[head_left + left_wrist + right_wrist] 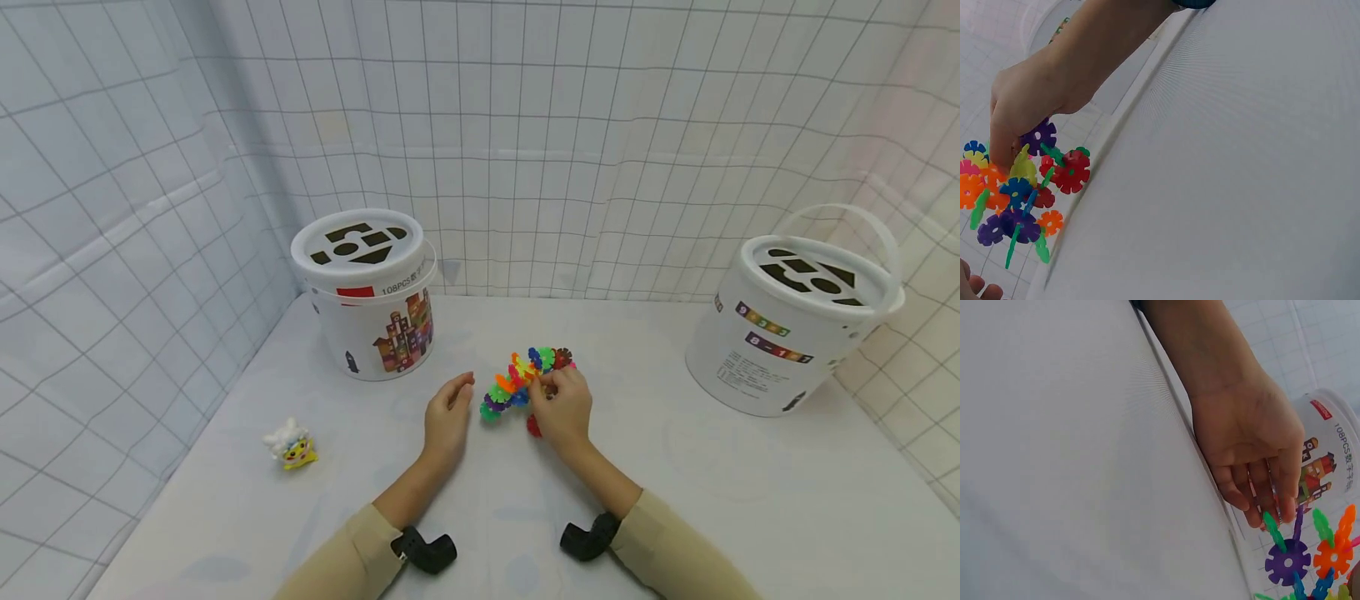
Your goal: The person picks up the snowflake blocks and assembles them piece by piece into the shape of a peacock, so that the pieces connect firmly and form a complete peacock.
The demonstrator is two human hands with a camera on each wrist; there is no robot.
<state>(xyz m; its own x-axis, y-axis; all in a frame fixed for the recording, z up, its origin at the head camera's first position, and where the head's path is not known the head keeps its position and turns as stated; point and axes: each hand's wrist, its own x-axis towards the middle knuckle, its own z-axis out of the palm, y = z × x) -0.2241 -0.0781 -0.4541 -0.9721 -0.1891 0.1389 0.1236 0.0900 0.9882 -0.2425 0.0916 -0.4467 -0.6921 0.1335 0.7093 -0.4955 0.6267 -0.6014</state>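
Note:
A bundle of interlocked plastic snowflake discs (501, 393) in many colours stands over the middle of the table. My right hand (564, 408) pinches it between thumb and fingers at its right side. In the left wrist view, those right-hand fingers reach down onto the yellow and orange discs (971, 190). To the left of the bundle, my left hand (447, 423) is held apart from it, holding nothing. Its fingers are loosely bent in the right wrist view, close to the green and purple discs (1288, 562). A red disc (533, 426) shows beneath my right hand.
A white lidded bucket (367, 333) stands at the back left. Another white bucket (765, 358), with a raised handle, stands at the right. Toward the left of the white table (675, 500) lies a small white-and-yellow toy figure (292, 444). Gridded sheeting (525, 167) encloses the back and sides.

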